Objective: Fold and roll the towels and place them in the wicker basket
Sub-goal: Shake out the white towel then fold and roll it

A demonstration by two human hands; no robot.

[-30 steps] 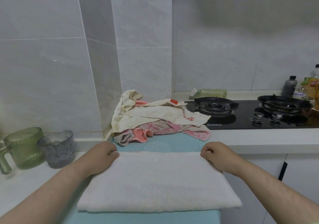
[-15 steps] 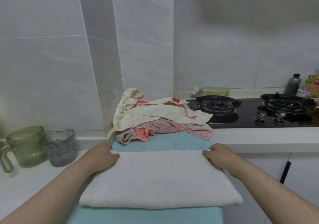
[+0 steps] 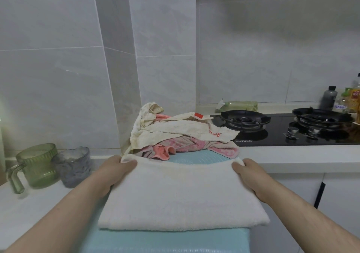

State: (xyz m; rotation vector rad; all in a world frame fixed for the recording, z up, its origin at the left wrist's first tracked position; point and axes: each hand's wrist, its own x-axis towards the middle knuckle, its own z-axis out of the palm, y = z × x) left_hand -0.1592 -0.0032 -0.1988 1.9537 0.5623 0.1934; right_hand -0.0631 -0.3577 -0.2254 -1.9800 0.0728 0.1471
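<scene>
Far corners pinched, white towel point(image 3: 181, 196) lying crosswise in front of me.
My left hand point(image 3: 115, 172) and right hand point(image 3: 247, 174) each grip a far corner of it: thick fluffy terry, folded rectangular, long axis running fingers to fingers, near edge on the smooth blue mat point(image 3: 165, 239).

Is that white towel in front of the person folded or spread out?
Folded: the white towel has a thick, layered near edge; the left hand and right hand hold its far corners.

Both hands point(image 3: 115, 172) point(image 3: 246, 172) grip the white towel's point(image 3: 181, 196) far corners.
</scene>
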